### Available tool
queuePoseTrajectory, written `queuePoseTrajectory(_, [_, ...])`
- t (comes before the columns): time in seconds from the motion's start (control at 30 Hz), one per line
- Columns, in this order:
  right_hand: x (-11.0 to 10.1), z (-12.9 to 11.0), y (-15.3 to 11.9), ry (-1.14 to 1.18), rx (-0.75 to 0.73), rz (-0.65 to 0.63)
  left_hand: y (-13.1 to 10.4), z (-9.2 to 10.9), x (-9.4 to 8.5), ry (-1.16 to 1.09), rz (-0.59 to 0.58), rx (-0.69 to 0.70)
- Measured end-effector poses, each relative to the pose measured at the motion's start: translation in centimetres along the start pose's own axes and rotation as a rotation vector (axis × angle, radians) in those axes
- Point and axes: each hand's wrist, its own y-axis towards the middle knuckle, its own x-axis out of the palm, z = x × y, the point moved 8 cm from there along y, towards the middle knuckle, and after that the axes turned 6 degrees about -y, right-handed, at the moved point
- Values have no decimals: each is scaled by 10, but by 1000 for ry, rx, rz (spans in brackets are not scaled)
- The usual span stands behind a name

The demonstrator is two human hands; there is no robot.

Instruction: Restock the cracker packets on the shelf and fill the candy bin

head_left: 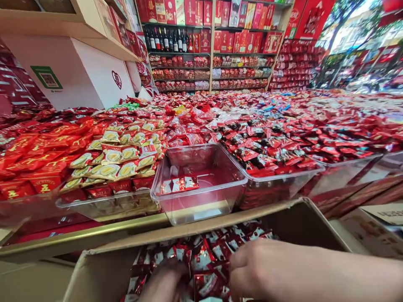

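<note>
A brown cardboard box (103, 272) stands open in front of me, holding many small red, white and dark wrapped sweets (204, 256). My left hand (166, 279) is in the box among the sweets, smeared by motion, so its fingers cannot be made out. On the right, my right hand (248, 268) reaches down into the same sweets with its fingers curled; their tips and whatever they hold are hidden. Just beyond the box sits a clear plastic bin (195, 209). Several red-and-white wrapped sweets (179, 184) lie in a row at its front left.
Bins heaped with gold-and-red packets (116, 157), orange-red packets (40, 159) and red-and-black sweets (267, 147) flank the clear bin. A gold edge strip (94, 235) runs along the display front. Another carton (374, 226) stands at right. Shelves with bottles (166, 41) rise behind.
</note>
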Motion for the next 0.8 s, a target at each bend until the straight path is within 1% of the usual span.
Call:
queuePoseTrajectory(0.03, [26,9,-3,40,60,-51,0,2,-2,-14,-10,3])
queuePoseTrajectory(0.07, [49,21,-4,94,135,-75,0,3,-5,-33,-11,-5])
queuePoseTrajectory(0.1, [66,32,-4,159,213,-78,1,5,-10,-46,-6,-16])
queuePoseTrajectory(0.13, [78,42,-2,234,281,-58,1,7,-16,-71,13,-32])
queuePoseTrajectory(0.17, [85,49,0,316,330,-23,1,8,-22,-139,48,-57])
queuePoseTrajectory(0.23, [88,56,7,496,382,76,0,11,-34,-383,139,-128])
queuePoseTrajectory(0.3, [86,56,15,709,383,179,-3,14,-38,-672,237,-193])
queuePoseTrajectory(0.33, [86,55,19,815,379,216,-4,17,-37,-786,272,-210])
queuePoseTrajectory(0.4, [88,55,26,1008,381,261,-7,25,-33,-941,315,-210])
queuePoseTrajectory(0.5, [96,55,34,1278,379,266,-10,31,-22,-1203,354,-223])
queuePoseTrajectory(0.57, [97,56,35,1396,388,285,-12,32,-15,-1340,366,-250])
queuePoseTrajectory(0.63, [98,59,34,1447,420,301,-14,33,-12,-1382,385,-257])
queuePoseTrajectory(0.7, [98,62,32,1445,446,320,-17,37,-11,-1352,385,-229])
queuePoseTrajectory(0.77, [94,66,30,1380,453,351,-18,44,-9,-1279,321,-196])
queuePoseTrajectory(0.8, [91,68,28,1312,452,374,-19,47,-7,-1243,282,-187])
